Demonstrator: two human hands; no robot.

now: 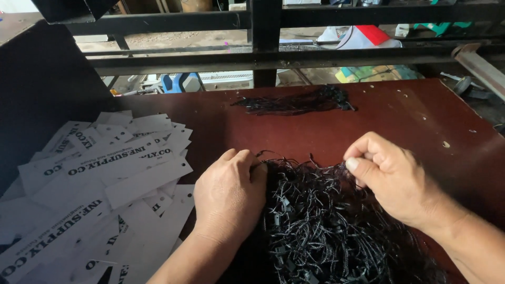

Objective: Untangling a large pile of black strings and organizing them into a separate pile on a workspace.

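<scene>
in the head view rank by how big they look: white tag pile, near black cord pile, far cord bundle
1. white tag pile
2. near black cord pile, close behind; nearness to the camera enlarges both
3. far cord bundle, clearly smallest

Two bare hands show in the lower half of the frame, the left hand and the right hand. There are two bundles of thin black cord loops with small black plastic clasps: a large heap at lower centre and a smaller bunch at upper centre. One loose pile of white rectangular card tags fills the lower left, its cards too many and overlapped to count.
</scene>
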